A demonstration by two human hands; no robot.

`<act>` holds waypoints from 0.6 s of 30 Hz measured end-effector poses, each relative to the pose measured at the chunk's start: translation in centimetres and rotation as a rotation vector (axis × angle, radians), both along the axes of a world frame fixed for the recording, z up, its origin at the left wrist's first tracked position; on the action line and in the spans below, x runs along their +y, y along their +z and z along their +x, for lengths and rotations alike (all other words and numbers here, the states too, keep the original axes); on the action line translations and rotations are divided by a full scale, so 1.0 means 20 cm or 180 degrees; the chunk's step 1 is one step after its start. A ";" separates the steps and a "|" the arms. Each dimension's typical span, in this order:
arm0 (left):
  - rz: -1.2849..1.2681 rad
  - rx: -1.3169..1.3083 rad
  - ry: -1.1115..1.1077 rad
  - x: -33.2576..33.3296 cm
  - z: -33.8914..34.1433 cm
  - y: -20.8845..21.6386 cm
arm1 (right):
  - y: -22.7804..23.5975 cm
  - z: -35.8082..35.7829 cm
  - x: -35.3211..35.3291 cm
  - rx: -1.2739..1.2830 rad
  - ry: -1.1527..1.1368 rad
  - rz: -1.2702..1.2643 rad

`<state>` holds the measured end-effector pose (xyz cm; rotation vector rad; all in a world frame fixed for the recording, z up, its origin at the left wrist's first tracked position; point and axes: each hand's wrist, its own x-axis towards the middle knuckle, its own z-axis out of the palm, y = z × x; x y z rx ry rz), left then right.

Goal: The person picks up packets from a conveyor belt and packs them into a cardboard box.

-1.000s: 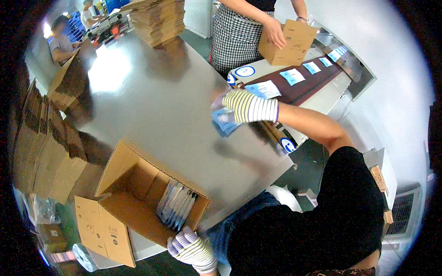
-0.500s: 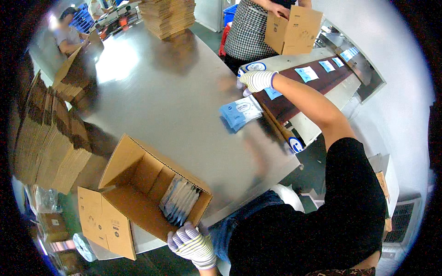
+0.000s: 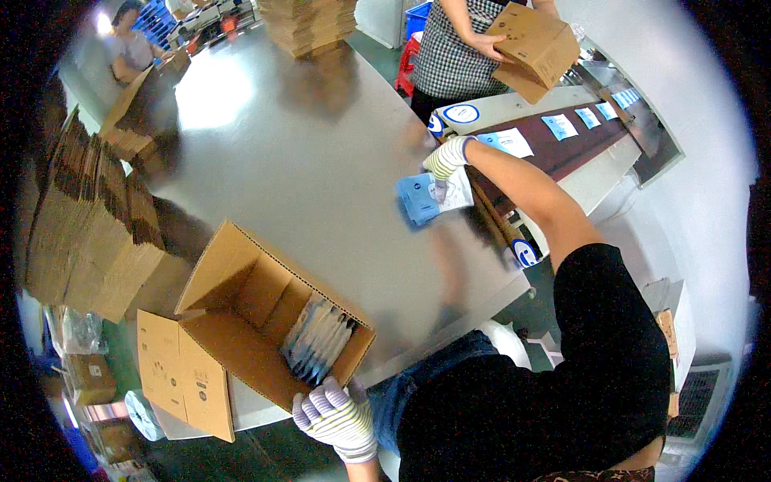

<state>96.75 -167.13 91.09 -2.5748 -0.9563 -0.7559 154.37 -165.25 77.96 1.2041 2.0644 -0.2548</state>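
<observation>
My left hand (image 3: pixel 337 419), in a striped knit glove, is closed over the near rim of an open cardboard box (image 3: pixel 241 341). The box lies tilted at the table's front edge, its mouth toward me. Inside, at its right end, a row of packets (image 3: pixel 321 337) stands on edge. My right hand (image 3: pixel 448 159), gloved alike, reaches to the conveyor's end. Its fingers are curled down onto a small pile of blue-and-white packets (image 3: pixel 419 201) on the metal table; the fingertips are partly blurred.
More packets (image 3: pixel 560 126) lie spaced along the brown conveyor belt (image 3: pixel 542 157). Across it a person in a checked apron holds a tilted cardboard box (image 3: pixel 534 52). Stacks of flat cartons stand on the left (image 3: pixel 84 233) and at the back (image 3: pixel 309 24). Another person works far left.
My right hand has come down from the conveyor's end onto the packet pile. Packets on the belt have advanced toward me. The other person's box has tipped over further. My left hand stays put.
</observation>
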 end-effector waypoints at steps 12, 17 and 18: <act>0.0042 0.0017 -0.0087 0.02 0.00 -0.01 | 0.58 -1.34 -0.41 0.1091 -0.2445 0.0578; -0.0051 -0.0049 -0.0096 0.01 -0.04 -0.01 | 0.89 -1.47 -0.24 0.4109 -0.1667 0.2078; -0.0046 0.0069 -0.0065 0.00 -0.04 -0.02 | 1.00 -1.54 -0.18 0.4397 -0.1457 0.1941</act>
